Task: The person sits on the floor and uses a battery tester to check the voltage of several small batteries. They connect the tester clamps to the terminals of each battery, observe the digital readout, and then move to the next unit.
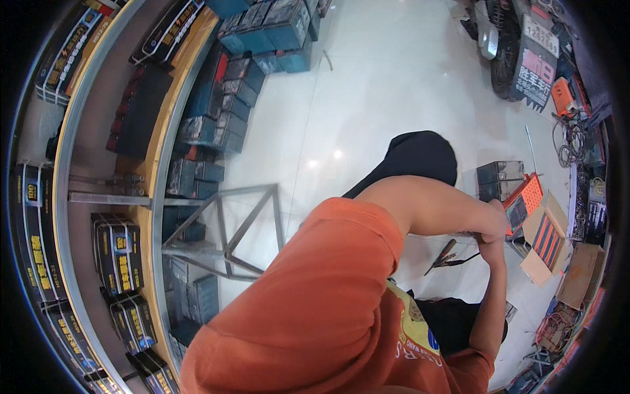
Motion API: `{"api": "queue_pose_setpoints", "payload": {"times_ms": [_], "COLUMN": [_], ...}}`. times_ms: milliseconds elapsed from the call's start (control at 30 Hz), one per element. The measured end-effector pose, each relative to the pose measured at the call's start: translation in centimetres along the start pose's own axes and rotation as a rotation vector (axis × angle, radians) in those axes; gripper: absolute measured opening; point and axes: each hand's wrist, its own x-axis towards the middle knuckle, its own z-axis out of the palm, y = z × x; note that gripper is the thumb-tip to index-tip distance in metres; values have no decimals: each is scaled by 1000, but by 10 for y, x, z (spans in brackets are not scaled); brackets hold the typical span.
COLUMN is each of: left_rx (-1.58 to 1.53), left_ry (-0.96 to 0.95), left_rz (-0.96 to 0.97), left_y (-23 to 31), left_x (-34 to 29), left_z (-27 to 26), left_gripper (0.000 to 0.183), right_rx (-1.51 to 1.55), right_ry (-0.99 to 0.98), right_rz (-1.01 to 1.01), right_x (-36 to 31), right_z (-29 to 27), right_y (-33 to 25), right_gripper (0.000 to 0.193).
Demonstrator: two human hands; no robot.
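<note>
My left arm, in an orange sleeve, reaches across to the right. My left hand is closed at the near edge of an orange-red device with a dark screen and a perforated end; its fingertips are hidden. Just below it is my right hand, also closed, its fingers curled close against the left. What either hand grips is too hidden to name. A black cable runs from by the right hand to black-handled clips or pliers on the floor. Behind the device stands a dark block-shaped battery.
An open cardboard box with red-and-black striped contents lies right of the device. Shelves of boxed batteries line the left, with used batteries stacked beside them. A metal frame juts out there. A motorbike stands at upper right.
</note>
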Motion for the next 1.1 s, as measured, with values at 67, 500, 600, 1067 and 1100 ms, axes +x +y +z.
{"api": "queue_pose_setpoints", "payload": {"times_ms": [67, 500, 600, 1067, 1100], "left_rx": [48, 105, 111, 177, 173], "left_ry": [-50, 67, 39, -16, -12], "left_rz": [34, -43, -9, 51, 50], "left_y": [4, 1, -5, -7, -7], "left_x": [3, 40, 30, 7, 8], "left_z": [-7, -7, -9, -16, -16], "left_gripper": [37, 39, 38, 37, 37], "right_rx": [70, 98, 292, -10, -22], "right_ry": [-42, 77, 112, 131, 141], "right_rz": [53, -38, 46, -166, -169], "right_x": [-5, 22, 32, 27, 27], "right_z": [-2, 8, 20, 16, 18], "right_y": [4, 101, 115, 88, 89], "right_gripper": [38, 54, 52, 45, 45]}}
